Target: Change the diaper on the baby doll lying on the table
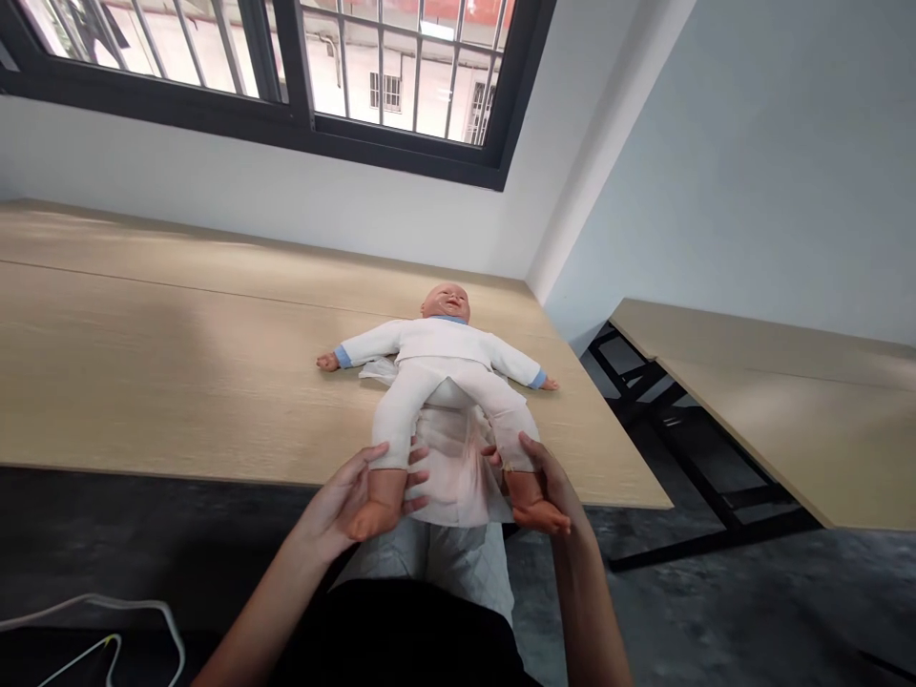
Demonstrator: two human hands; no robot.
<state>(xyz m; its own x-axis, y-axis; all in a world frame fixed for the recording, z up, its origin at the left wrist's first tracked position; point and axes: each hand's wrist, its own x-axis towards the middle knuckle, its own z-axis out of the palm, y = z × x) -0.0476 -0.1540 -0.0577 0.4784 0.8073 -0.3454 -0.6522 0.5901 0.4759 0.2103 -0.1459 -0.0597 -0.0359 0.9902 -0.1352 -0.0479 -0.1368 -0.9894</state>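
A baby doll [445, 345] in a white outfit with blue cuffs and collar lies on its back on the wooden table [236, 382], arms spread, feet toward me. My left hand [358, 491] is wrapped round its lower leg on the left, thumb on top and fingers showing on the inner side. Round the other lower leg is my right hand [548, 472], its fingertips partly behind the leg. A thin whitish cloth [458, 468] lies between and under the doll's legs and hangs over the table's front edge.
A second wooden table [773, 382] with black metal legs stands at the right, across a gap. Behind the first table are a wall and a barred window [407, 76]. A white cable [168, 620] is at the lower left.
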